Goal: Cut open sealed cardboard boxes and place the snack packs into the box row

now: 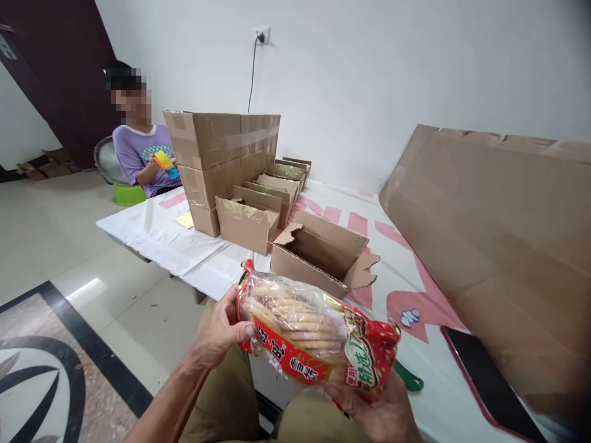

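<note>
Glossy red-and-clear plastic bag of pale oblong rice crackers (314, 341) sits crosswise between both hands, above the lap, just short of the table edge. Left hand (221, 329) curls around its crimped left end, thumb on top. Right hand (381, 409) cups the red printed end from below, fingers closed on it. Green plastic piece (409, 378) pokes out behind the bag. Black flat phone with red rim (484, 381) lies on the white-and-pink table cover (184, 246). Beyond: open brown corrugated carton (323, 255), flaps ragged, then a row of smaller open cartons (263, 203) and a tall taped box (221, 144). Large flat cardboard sheet (503, 246) leans at right. A seated person in a purple shirt (138, 154) is far left.
</note>
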`<state>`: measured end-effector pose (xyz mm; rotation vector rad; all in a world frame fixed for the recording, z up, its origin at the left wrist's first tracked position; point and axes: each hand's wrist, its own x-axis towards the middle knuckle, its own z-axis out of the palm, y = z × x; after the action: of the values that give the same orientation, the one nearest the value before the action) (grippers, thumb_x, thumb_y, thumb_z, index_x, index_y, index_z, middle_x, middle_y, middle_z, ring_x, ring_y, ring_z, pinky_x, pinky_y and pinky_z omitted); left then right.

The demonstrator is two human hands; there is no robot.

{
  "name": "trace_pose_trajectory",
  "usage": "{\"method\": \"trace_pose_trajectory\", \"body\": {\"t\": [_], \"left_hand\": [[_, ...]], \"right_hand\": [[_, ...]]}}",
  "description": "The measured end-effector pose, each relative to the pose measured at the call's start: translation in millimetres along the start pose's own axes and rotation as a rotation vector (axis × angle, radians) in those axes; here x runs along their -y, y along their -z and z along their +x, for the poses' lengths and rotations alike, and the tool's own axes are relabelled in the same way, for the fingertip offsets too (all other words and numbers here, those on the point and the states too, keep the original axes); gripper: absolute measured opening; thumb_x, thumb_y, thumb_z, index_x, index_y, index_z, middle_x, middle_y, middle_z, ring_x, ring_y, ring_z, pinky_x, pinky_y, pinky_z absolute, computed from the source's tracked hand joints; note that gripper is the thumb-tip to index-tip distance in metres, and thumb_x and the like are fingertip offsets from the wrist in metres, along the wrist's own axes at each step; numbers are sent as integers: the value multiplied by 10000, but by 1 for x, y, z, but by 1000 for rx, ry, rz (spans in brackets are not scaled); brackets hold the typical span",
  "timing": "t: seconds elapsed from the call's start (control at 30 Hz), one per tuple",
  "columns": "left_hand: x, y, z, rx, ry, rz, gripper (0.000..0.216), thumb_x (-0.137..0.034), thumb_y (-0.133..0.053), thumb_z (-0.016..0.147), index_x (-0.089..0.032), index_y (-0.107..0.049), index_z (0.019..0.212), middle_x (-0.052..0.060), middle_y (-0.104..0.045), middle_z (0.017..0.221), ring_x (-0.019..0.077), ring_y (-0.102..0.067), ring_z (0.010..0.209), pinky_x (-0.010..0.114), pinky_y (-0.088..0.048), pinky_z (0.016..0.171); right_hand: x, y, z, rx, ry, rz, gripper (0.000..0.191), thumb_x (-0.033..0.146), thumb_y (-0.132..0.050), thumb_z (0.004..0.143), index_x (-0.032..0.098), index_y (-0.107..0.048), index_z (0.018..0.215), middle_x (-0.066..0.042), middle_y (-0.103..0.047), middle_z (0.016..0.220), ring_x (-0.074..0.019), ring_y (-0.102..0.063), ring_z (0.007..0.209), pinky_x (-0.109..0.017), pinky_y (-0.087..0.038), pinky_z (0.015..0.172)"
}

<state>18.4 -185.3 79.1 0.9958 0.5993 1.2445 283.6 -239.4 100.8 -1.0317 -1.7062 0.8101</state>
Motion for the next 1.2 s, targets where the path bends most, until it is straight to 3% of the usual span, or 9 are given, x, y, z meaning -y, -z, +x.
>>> {"method": "trace_pose_trajectory", "body": {"t": [0.13, 0.3, 0.4, 0.5, 0.6, 0.67, 0.9, 1.07, 1.2], "left_hand": [[3, 1, -7, -4, 56, -24, 830, -430, -916, 675, -189, -567, 1389, 150, -745, 1208, 354, -715, 1135, 448, -582, 980], [-2, 21, -14, -59, 83, 1, 899, -392, -917, 681, -210, -493, 1452, 158, -723, 1249, 340, -724, 1112, 430, -590, 960], [-11, 44, -11, -161, 48, 87, 1011, -410, -918, 676, -227, -401, 1526, 173, -671, 1341, 348, -694, 1169, 432, -584, 974], [-21, 68, -4, -416, -28, 296, 1021, -490, -894, 681, -211, -400, 1529, 188, -629, 1388, 371, -640, 1243, 480, -555, 1013], [-25, 81, 5, -768, -197, 557, 810, -542, -797, 775, -201, -507, 1451, 180, -587, 1437, 363, -544, 1355, 526, -446, 1133], [-20, 84, 14, -860, -281, 676, 650, -529, -733, 835, -211, -577, 1379, 161, -584, 1434, 348, -524, 1371, 532, -406, 1163], [25, 97, 78, -661, -361, 978, 555, -286, -667, 818, -223, -583, 1363, 157, -493, 1495, 345, -445, 1445, 560, -389, 1184], [53, 115, 107, -514, -237, 1112, 656, -182, -677, 749, -153, -549, 1392, 219, -440, 1553, 387, -394, 1490, 599, -325, 1227], [63, 121, 108, -514, -283, 1142, 664, -194, -665, 789, -191, -516, 1436, 185, -412, 1596, 355, -382, 1512, 570, -323, 1243]], "right_hand": [[-16, -11, -16, -51, -156, 49, 361, 449, -776, 840, 228, -801, 1124, -129, -811, 1053, -331, -794, 930, -369, -666, 811], [-16, -20, 4, 244, -44, 22, 384, 444, -698, 892, 224, -778, 1197, -135, -777, 1187, -328, -742, 1119, -454, -592, 993], [-17, -37, 30, 258, -65, 65, 370, 457, -707, 888, 215, -785, 1158, -129, -781, 1174, -318, -747, 1104, -458, -602, 977], [-28, -68, 58, 161, -145, 106, 332, 432, -695, 895, 204, -786, 1119, -115, -805, 1092, -304, -777, 1002, -419, -641, 875], [-46, -105, 93, 61, -92, 104, 318, 421, -711, 866, 223, -782, 1104, -92, -809, 1085, -305, -770, 1010, -418, -623, 899], [-59, -128, 120, 0, -60, 90, 312, 422, -723, 838, 235, -779, 1080, -82, -811, 1076, -307, -767, 1010, -411, -615, 899], [-125, -172, 194, -136, -123, 55, 512, 418, -743, 745, 196, -669, 1201, -110, -785, 1145, -298, -737, 1073, -410, -578, 949], [-165, -179, 201, -251, -213, 1, 442, 349, -690, 751, 179, -641, 1157, -152, -772, 1105, -315, -721, 1046, -433, -579, 918], [-171, -183, 200, -268, -185, -19, 408, 344, -659, 786, 187, -640, 1162, -149, -768, 1110, -305, -719, 1027, -413, -575, 916]]}}
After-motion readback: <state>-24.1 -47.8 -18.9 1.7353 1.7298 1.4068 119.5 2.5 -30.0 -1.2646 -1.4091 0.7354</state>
